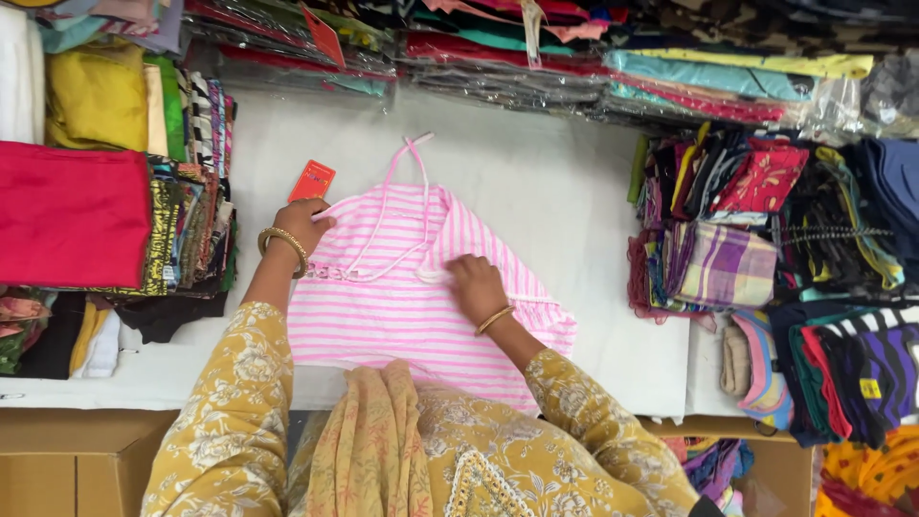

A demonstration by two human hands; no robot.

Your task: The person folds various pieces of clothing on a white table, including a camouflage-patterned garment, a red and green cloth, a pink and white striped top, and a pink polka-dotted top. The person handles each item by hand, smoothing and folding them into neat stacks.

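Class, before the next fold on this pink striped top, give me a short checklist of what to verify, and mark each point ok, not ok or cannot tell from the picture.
1. Pink striped top lies flat on the white table: ok.
2. Left hand holds the top's upper left corner: ok.
3. Right hand presses flat on the middle of the fabric: ok.
4. Straps lie clear of the clothing stacks: ok.
5. Red tag sits outside the fabric, not folded in: ok.
6. Ruffled right edge is smooth: not ok, it looks bunched.
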